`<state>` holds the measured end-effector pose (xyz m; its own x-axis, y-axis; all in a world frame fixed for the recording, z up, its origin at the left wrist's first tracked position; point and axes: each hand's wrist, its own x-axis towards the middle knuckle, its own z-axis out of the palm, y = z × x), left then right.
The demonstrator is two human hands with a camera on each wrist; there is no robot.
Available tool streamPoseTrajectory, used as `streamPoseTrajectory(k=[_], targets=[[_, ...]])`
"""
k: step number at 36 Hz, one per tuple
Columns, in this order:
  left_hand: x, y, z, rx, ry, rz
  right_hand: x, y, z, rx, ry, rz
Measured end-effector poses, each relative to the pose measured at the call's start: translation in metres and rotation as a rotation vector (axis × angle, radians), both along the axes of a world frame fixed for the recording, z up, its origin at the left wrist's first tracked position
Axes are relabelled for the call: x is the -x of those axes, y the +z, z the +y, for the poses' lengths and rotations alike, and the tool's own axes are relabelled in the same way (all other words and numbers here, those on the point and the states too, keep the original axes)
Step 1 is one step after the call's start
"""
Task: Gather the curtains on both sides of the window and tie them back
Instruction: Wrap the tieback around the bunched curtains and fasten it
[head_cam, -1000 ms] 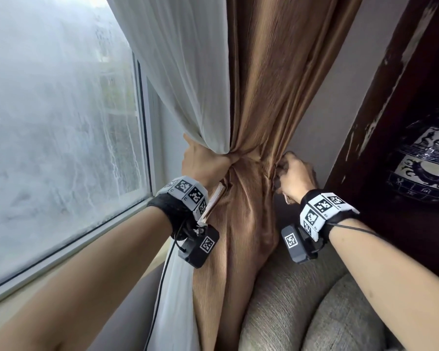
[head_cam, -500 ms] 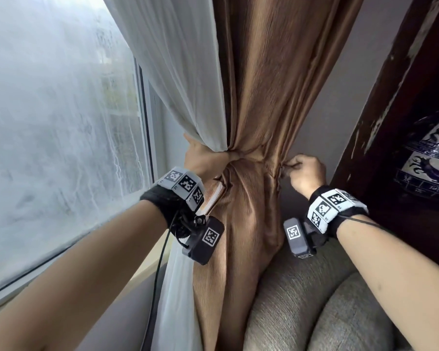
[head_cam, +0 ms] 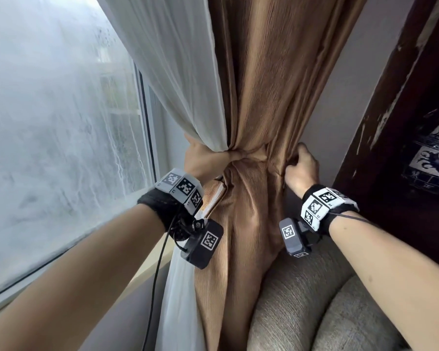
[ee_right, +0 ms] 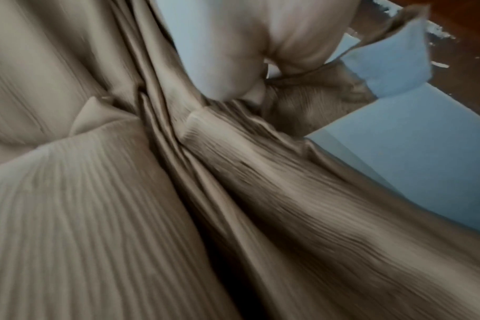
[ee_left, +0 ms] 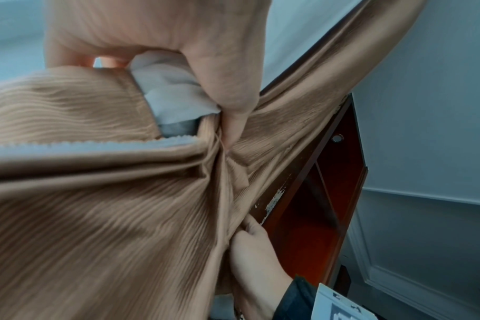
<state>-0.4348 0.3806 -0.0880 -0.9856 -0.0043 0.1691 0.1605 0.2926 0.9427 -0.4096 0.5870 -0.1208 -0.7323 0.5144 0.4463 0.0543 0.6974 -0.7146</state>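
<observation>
A brown ribbed curtain (head_cam: 271, 79) and a white sheer curtain (head_cam: 173, 59) hang beside the window, bunched together at waist height. My left hand (head_cam: 200, 160) grips the gathered bunch from the window side, with white sheer (ee_left: 173, 95) and brown cloth (ee_left: 96, 194) squeezed under its thumb. My right hand (head_cam: 300, 165) pinches the brown curtain's right edge just beside the bunch; in the right wrist view its fingers (ee_right: 233, 65) curl round a fold of that cloth (ee_right: 302, 104). No tie-back band shows in any view.
The fogged window pane (head_cam: 48, 135) and its sill (head_cam: 69, 252) lie to the left. A dark wooden cabinet (head_cam: 403, 122) holding a blue-and-white vase (head_cam: 431, 158) stands close on the right. A grey upholstered armchair (head_cam: 314, 300) sits below the curtains.
My right hand has risen along the brown curtain's right edge, level with the bunch. The left hand keeps its grip in the same place.
</observation>
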Motion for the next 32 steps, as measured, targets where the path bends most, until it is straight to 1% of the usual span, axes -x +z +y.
streamPoseTrajectory(k=[3, 8, 11, 15, 21, 24, 26, 29, 32], targets=[[-0.004, -0.001, -0.001, -0.004, -0.001, 0.013, -0.002, -0.005, 0.003, 0.036, 0.018, -0.045], [-0.006, -0.004, -0.003, 0.006, 0.034, 0.096, -0.004, -0.011, 0.011, 0.133, -0.013, -0.142], [-0.008, -0.006, -0.003, -0.003, 0.030, 0.113, -0.002, -0.015, 0.016, 0.179, -0.018, -0.200], [-0.007, -0.007, -0.002, -0.016, 0.028, 0.118, 0.000, -0.013, 0.018, 0.171, -0.029, -0.276], [-0.001, -0.008, 0.000, 0.004, 0.038, 0.127, -0.002, 0.005, 0.012, 0.014, -0.012, -0.428], [0.004, -0.009, 0.001, -0.006, 0.058, 0.094, -0.007, 0.011, 0.007, -0.143, -0.005, -0.528], [0.007, -0.009, 0.002, -0.007, 0.074, 0.090, -0.014, 0.013, 0.002, -0.248, -0.031, -0.578], [0.009, -0.009, 0.006, 0.004, 0.113, 0.102, -0.025, 0.021, -0.003, -0.345, -0.086, -0.620], [0.009, -0.010, 0.012, 0.030, 0.141, 0.126, -0.035, 0.039, -0.008, -0.376, -0.037, -0.603]])
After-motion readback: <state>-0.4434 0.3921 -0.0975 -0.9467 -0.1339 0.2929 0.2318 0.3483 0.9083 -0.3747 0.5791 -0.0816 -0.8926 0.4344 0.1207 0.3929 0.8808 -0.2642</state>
